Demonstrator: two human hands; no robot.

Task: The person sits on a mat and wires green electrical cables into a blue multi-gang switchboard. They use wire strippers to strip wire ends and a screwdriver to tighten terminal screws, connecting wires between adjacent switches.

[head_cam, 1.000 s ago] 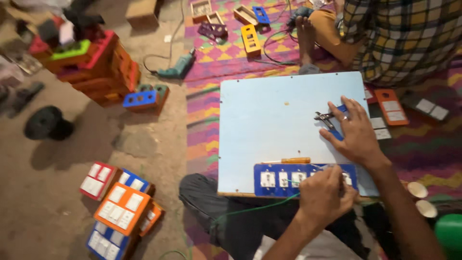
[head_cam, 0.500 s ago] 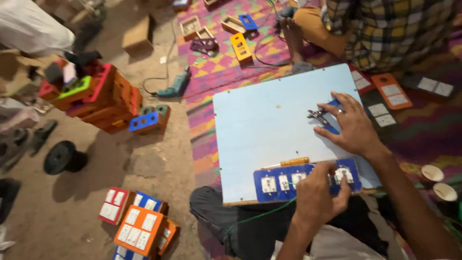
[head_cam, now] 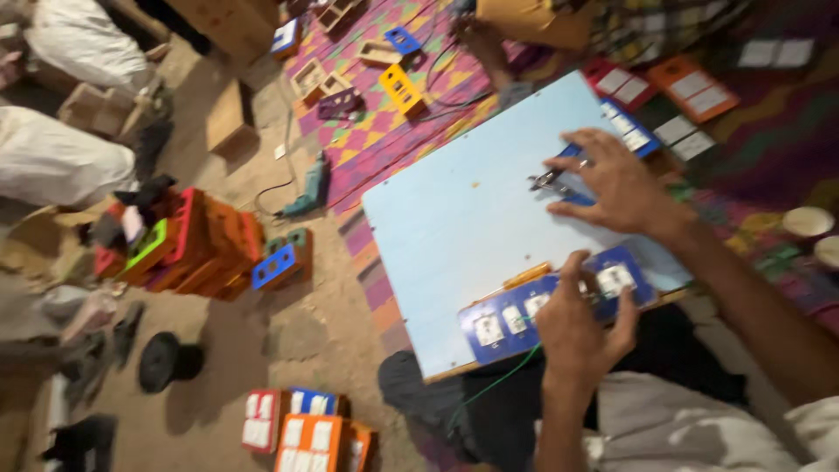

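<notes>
Along the near edge of the pale blue board [head_cam: 454, 218], the left hand [head_cam: 581, 323] is pressing its curled fingers on a blue switch panel [head_cam: 524, 310] lying there. Toward the far right edge, the right hand [head_cam: 616, 183] is resting spread and released over metal pliers [head_cam: 546, 181].

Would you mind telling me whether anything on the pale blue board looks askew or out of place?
Nothing looks damaged or spilled. The blue switch plate lies at the pale blue board's near edge under the left hand; the right hand rests by metal pliers.
</notes>
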